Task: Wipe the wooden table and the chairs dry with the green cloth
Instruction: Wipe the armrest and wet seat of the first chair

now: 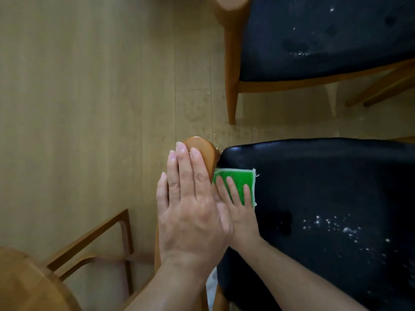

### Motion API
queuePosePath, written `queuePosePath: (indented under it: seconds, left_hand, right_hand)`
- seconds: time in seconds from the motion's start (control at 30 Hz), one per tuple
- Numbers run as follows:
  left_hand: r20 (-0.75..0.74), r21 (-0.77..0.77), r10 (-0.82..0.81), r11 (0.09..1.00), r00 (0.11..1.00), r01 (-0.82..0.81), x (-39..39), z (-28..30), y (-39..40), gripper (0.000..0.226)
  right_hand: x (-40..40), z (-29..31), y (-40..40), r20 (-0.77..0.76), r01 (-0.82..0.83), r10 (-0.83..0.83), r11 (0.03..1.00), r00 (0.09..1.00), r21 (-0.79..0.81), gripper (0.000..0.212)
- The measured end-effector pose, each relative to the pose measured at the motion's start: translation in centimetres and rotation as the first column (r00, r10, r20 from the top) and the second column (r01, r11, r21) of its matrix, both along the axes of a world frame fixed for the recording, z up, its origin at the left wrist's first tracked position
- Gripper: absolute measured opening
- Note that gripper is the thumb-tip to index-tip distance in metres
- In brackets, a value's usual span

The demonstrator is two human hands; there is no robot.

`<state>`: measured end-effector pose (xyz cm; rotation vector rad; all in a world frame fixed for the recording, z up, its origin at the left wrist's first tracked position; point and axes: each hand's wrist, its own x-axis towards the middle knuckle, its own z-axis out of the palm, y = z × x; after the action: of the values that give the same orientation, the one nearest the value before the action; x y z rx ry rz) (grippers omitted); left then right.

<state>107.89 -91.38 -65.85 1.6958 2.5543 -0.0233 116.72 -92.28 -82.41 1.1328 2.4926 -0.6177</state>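
Here the left hand (190,198) lies flat, fingers straight and together, on the chair (325,209) back; at its 3 o'clock, the right hand (238,205) presses the cloth (238,177) on the black seat, fingers straight, slightly apart.

The cloth (235,182) is pinned on the near chair's seat (325,198) under the right hand's fingers (231,189). Just left, the left hand's fingers (186,171) are laid on the chair's backrest (202,147). A second chair (314,41) is set beyond the fingers; the bench (27,283) is found behind them, leftward.
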Motion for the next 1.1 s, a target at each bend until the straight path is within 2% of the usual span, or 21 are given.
queuePosePath:
  seconds: [0.13,0.23,0.53,0.67,0.8,0.9,1.1]
  left_hand:
    - [0.010,0.013,0.001,1.000,1.000,-0.002,0.0,-0.1,0.0,0.075]
    - [0.014,0.031,-0.001,1.000,1.000,0.001,0.0,-0.2,-0.1,0.077]
    - [0.045,0.048,0.010,0.999,0.999,-0.013,0.1,0.0,-0.1,0.079]
    - [0.057,0.068,0.016,0.997,0.998,-0.020,0.1,-0.1,-0.3,0.079]
    - [0.055,0.077,0.008,0.997,0.998,-0.012,0.1,-0.1,-0.2,0.079]
    - [0.043,0.053,0.014,0.998,0.999,-0.016,0.1,0.1,-0.1,0.080]
    - [-0.021,0.015,-0.005,1.000,1.000,0.006,0.0,0.0,0.0,0.078]
  right_hand:
    - [1.2,-0.1,1.0,-0.049,-0.045,0.046,0.999,0.998,0.022,0.078]
    - [-0.3,0.3,3.6,-0.087,0.072,-0.068,0.997,0.994,0.037,0.076]
    - [-1.5,-0.9,4.9,-0.054,0.069,-0.064,0.994,0.996,0.086,0.088]
    - [-1.5,-1.6,8.1,-0.097,0.201,-0.187,0.965,0.978,0.171,0.085]
    - [-2.7,-1.0,11.8,-0.046,0.255,-0.251,0.960,0.967,0.113,0.075]
    - [-2.6,-0.4,8.7,-0.059,0.245,-0.239,0.963,0.969,0.110,0.074]
    - [-1.1,-1.2,-0.6,-0.041,0.033,-0.030,0.997,0.999,0.076,0.077]
